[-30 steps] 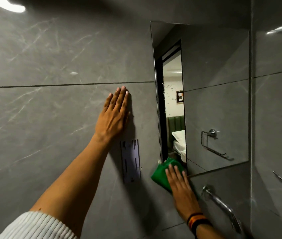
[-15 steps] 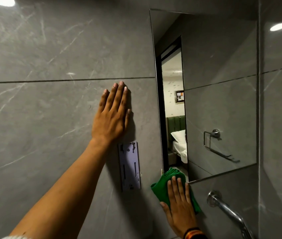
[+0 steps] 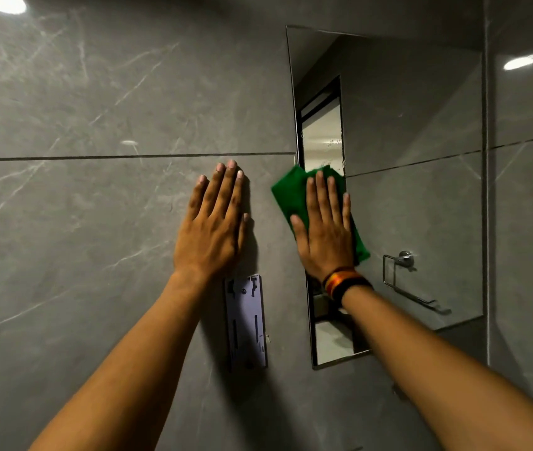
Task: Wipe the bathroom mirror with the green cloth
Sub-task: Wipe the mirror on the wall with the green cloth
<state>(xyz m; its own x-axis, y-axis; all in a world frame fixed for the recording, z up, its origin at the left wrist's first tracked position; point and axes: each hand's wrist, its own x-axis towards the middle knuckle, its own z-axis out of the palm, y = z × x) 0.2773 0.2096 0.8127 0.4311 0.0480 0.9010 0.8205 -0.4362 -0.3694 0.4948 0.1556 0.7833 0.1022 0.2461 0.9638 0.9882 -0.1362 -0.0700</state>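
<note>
Grey marble-look wall tile [image 3: 79, 222] all round, mirror [image 3: 415, 196] set flush into it, seen at a steep angle from its left side. Right hand [image 3: 325, 232] is flat, fingers spread wide, pressing the green cloth [image 3: 286, 193] against the glass at the mirror's left edge, roughly mid-height; cloth is bunched under the palm, one corner overhanging onto the tile, another sticking out below the little finger. It's a flat press, not a pinch: cloth held only by palm pressure on the surface. Striped wristband [image 3: 340, 283] on that wrist. Left hand [image 3: 213, 229] is empty, open palm braced on the tile just beside the mirror edge, above a pale wall bracket [image 3: 246, 323]. Progress, my read: wiping is underway but early to mid. Cloth is working the left strip only. Small specks or droplets are still visible on the glass just above the cloth, near the bright doorway reflection, so that upper-left patch looks undone. Can't judge whether the strip below the hand is clean; it's partly hidden by the forearm and too dim. Middle and right of the mirror show a reflected towel ring [image 3: 402, 265] and tile with no obvious smears, but at this angle and light I can't tell wiped from unwiped. Top edge and far right side are well apart from the cloth. Left to do, likely: upper left, then passes across to the right edge.
</note>
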